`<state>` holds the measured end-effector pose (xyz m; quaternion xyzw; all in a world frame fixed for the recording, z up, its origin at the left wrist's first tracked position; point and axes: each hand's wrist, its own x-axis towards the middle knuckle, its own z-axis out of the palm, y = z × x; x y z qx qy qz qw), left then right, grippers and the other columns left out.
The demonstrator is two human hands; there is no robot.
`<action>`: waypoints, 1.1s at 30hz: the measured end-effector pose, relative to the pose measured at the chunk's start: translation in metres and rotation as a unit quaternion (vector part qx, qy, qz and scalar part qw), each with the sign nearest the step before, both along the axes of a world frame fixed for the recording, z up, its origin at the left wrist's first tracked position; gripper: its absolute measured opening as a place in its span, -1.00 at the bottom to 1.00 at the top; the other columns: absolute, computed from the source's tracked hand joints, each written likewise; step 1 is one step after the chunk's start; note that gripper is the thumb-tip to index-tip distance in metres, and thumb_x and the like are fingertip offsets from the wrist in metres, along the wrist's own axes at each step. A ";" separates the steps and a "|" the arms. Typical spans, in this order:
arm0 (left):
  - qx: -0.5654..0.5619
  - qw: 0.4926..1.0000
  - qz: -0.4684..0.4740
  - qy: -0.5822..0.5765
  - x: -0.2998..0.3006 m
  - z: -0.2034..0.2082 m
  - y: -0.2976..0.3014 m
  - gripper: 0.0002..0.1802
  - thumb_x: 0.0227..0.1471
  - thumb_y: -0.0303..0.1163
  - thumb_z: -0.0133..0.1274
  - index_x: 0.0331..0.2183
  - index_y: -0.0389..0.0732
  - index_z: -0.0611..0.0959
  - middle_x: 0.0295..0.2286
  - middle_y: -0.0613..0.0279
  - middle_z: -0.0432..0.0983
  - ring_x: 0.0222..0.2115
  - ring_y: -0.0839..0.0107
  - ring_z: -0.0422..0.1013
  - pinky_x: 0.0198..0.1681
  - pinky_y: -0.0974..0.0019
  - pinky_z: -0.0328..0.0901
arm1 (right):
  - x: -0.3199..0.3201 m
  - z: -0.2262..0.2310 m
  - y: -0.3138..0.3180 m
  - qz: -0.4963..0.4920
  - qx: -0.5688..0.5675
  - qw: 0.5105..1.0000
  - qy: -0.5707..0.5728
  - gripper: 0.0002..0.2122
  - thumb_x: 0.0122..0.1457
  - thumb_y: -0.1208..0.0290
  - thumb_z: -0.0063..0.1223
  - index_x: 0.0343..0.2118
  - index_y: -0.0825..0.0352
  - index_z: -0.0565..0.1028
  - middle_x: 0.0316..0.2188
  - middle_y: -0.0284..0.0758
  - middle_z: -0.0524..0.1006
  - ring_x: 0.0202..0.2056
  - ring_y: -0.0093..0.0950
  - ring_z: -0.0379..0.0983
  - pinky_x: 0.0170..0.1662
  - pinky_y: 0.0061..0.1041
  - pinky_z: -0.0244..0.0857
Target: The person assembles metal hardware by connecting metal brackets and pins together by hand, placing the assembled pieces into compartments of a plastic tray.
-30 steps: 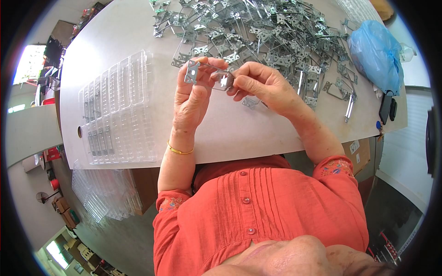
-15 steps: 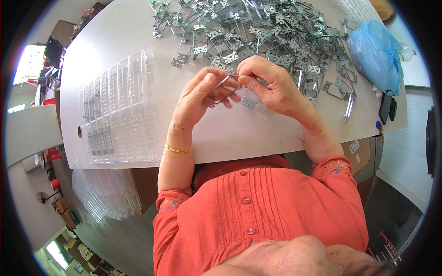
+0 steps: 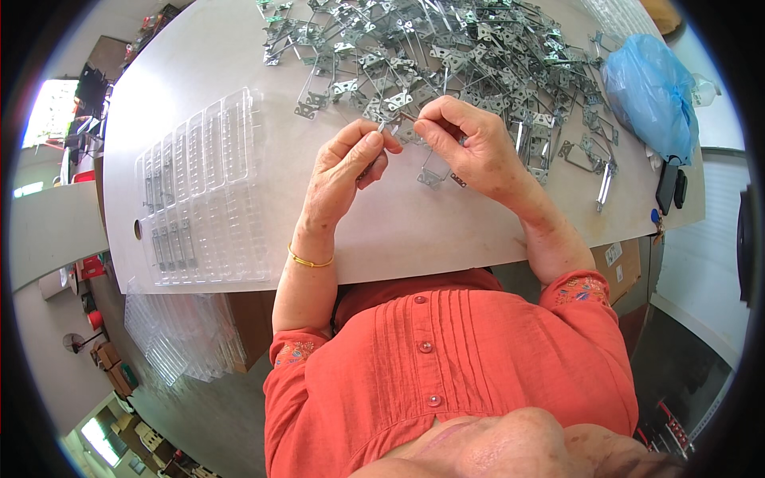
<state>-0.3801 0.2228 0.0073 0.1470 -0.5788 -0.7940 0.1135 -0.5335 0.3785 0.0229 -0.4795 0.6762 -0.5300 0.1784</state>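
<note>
At the far left, a fan (image 3: 74,342) is seen beyond the pale table (image 3: 374,243). Clear plastic sheets (image 3: 183,338) are stacked below the table's near edge. On the tabletop above them, a clear ribbed tray (image 3: 227,227) is laid at a slant; slim metal parts (image 3: 172,243) are seated in its left-hand slots, in an upper and a lower group.

The left wrist is ringed by a thin yellow bangle (image 3: 309,261). The left hand (image 3: 344,166) is raised over the table with its fingers curled, and a metal piece (image 3: 381,127) is pinched between thumb and forefinger, most of it being hidden by them. Just beside it, a thin metal end (image 3: 408,117) is gripped between the thumb and forefinger of the right hand (image 3: 472,150). Whether both belong to one part cannot be told.

Below the right hand's fingers, a loose bracket (image 3: 431,177) is seen on the tabletop. Beyond both hands, a broad heap of metal brackets (image 3: 446,60) is spread. Farther right, a few more brackets (image 3: 603,187) are scattered, and a blue plastic bag (image 3: 652,99) is set near the table's edge, with a dark flat object (image 3: 666,189) placed just below it.
</note>
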 end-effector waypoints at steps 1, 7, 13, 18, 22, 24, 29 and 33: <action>0.000 1.000 0.000 0.000 0.000 -0.001 0.000 -0.71 0.31 -0.25 -0.06 -0.30 -0.26 0.61 -0.55 0.42 0.41 -0.58 0.71 0.21 -0.56 0.59 0.07 | 0.000 0.000 0.000 -0.002 -0.002 1.000 0.005 -0.96 0.24 0.51 0.12 -0.30 0.34 0.51 -0.51 -0.50 0.45 -0.50 -0.74 0.28 -0.44 -0.67 0.22; -0.100 0.995 0.004 0.001 0.000 -0.004 0.000 -0.75 0.30 -0.34 -0.06 -0.26 -0.31 0.62 -0.53 0.41 0.40 -0.58 0.70 0.14 -0.56 0.59 -0.01 | 0.004 0.008 0.002 -0.010 0.060 0.998 -0.023 -0.92 0.22 0.45 0.13 -0.35 0.32 0.49 -0.59 -0.34 0.48 -0.59 -0.57 0.35 -0.47 -0.53 0.26; -0.182 0.983 0.008 -0.005 -0.001 0.000 0.005 -0.79 0.26 -0.36 -0.01 -0.30 -0.27 0.65 -0.54 0.47 0.34 -0.53 0.69 0.13 -0.48 0.57 0.05 | 0.008 0.004 -0.001 -0.022 0.023 0.996 -0.088 -0.88 0.25 0.42 0.10 -0.24 0.33 0.46 -0.62 -0.37 0.49 -0.59 -0.64 0.37 -0.50 -0.56 0.28; -0.239 0.971 -0.024 0.013 -0.002 -0.002 0.003 -0.85 0.22 -0.44 0.04 -0.32 -0.30 0.65 -0.36 0.40 0.44 -0.41 0.62 0.23 -0.35 0.51 0.16 | 0.002 0.008 -0.001 0.024 0.073 0.978 -0.192 -0.84 0.29 0.38 0.06 -0.16 0.34 0.46 -0.58 -0.41 0.51 -0.56 -0.68 0.40 -0.50 -0.62 0.30; -0.259 0.965 -0.025 0.042 -0.003 -0.007 0.004 -0.89 0.20 -0.50 0.04 -0.31 -0.34 0.63 -0.34 0.33 0.46 -0.36 0.57 0.29 -0.31 0.48 0.21 | 0.001 0.003 0.000 0.052 0.082 0.962 -0.257 -0.83 0.31 0.35 0.03 -0.16 0.33 0.49 -0.56 -0.44 0.50 -0.55 -0.71 0.38 -0.49 -0.67 0.28; -0.285 0.958 -0.024 0.027 -0.003 -0.005 0.006 -0.90 0.19 -0.54 0.04 -0.32 -0.36 0.62 -0.34 0.29 0.47 -0.33 0.53 0.33 -0.27 0.45 0.24 | 0.001 0.004 -0.001 0.045 0.079 0.963 -0.253 -0.84 0.30 0.36 0.05 -0.18 0.33 0.51 -0.57 -0.46 0.49 -0.56 -0.71 0.36 -0.50 -0.68 0.26; -0.315 0.948 -0.023 0.035 -0.004 -0.005 0.008 -0.91 0.17 -0.54 0.05 -0.33 -0.36 0.62 -0.34 0.25 0.48 -0.32 0.49 0.37 -0.26 0.42 0.27 | 0.002 -0.008 -0.002 0.018 0.025 0.989 -0.142 -0.89 0.26 0.40 0.10 -0.26 0.33 0.54 -0.52 -0.50 0.47 -0.54 -0.73 0.33 -0.47 -0.69 0.23; -0.365 0.928 -0.065 0.023 -0.003 -0.002 0.009 -0.92 0.15 -0.54 0.07 -0.33 -0.36 0.63 -0.36 0.24 0.49 -0.34 0.46 0.40 -0.27 0.38 0.29 | 0.001 -0.008 -0.001 -0.011 -0.011 0.997 -0.072 -0.92 0.24 0.42 0.14 -0.29 0.30 0.55 -0.43 -0.49 0.48 -0.47 -0.76 0.33 -0.42 -0.71 0.23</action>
